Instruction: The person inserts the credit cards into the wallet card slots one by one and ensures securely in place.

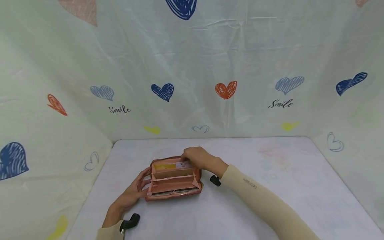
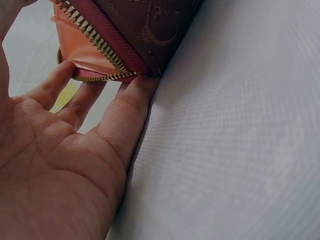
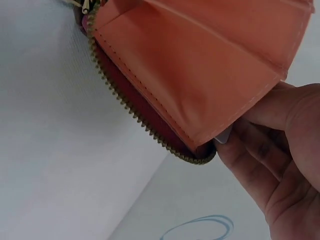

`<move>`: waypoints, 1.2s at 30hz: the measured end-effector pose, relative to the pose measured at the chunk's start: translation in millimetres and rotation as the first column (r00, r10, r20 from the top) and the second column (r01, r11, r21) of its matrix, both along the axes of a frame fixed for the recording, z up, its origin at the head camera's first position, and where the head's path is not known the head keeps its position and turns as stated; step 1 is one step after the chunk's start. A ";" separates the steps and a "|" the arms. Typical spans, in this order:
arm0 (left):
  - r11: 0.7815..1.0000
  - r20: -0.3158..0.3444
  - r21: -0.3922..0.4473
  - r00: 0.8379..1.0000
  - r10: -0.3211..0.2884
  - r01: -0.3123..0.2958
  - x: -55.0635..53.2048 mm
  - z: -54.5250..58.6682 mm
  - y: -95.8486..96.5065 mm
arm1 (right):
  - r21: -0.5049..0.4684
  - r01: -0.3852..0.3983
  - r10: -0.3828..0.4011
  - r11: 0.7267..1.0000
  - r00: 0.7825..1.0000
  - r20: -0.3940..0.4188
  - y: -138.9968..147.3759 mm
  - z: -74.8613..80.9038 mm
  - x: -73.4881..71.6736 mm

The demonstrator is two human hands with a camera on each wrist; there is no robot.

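Observation:
A zip-around wallet point(image 1: 175, 181) lies open on the table, its peach inside with several compartments facing up. The left hand point(image 1: 136, 190) holds it by the left end. In the left wrist view the thumb point(image 2: 127, 107) presses the corner by the brass zip point(image 2: 95, 37), with the other fingers along the edge. At the back right corner the right hand point(image 1: 198, 157) pinches a white card point(image 1: 183, 164) in the rear pocket. Only a corner of that card point(image 3: 223, 135) shows between thumb and fingers in the right wrist view. Left of it sits a yellow card point(image 1: 165, 166).
The white table point(image 1: 255, 200) extends on both sides of the wallet. A pale curtain point(image 1: 195, 66) printed with hearts stands behind and along the sides. Dark cards or slots point(image 1: 186, 190) line the wallet's front edge.

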State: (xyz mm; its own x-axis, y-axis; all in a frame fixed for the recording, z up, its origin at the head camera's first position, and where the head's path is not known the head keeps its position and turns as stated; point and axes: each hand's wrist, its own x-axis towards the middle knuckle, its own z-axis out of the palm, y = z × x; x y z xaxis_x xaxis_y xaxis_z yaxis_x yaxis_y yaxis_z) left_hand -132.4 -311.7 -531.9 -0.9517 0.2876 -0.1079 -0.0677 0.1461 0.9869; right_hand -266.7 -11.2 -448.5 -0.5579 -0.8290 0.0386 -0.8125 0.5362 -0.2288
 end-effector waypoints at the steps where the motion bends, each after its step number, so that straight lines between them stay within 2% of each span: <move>1: 1.000 -0.002 0.005 1.000 -0.001 0.001 0.4 0.0 0.0 | -0.009 -0.001 0.001 1.000 1.000 0.000 0.4 -0.5 0.4; 8: 1.000 -0.016 0.006 1.000 0.000 0.000 1.6 -1.9 -0.3 | -0.049 0.005 -0.006 0.999 1.000 -0.009 -0.5 0.0 5.5; 18: 1.000 -0.007 -0.009 1.000 0.006 -0.006 1.6 -0.9 -1.1 | -0.016 0.041 -0.041 0.999 0.998 -0.040 -1.3 -4.2 10.3; 23: 1.000 -0.012 0.007 1.000 -0.003 0.003 0.9 -2.5 -0.7 | -0.045 0.045 -0.045 0.998 0.999 0.016 5.3 -2.8 13.2; 30: 1.000 -0.005 0.002 1.000 0.006 -0.006 0.5 -1.4 1.1 | -0.146 0.040 -0.026 0.988 0.995 0.095 19.7 0.3 18.9; 36: 1.000 0.002 -0.007 1.000 0.014 -0.014 1.4 -1.3 0.7 | -0.168 0.072 -0.037 0.983 0.978 0.205 26.3 -3.1 20.5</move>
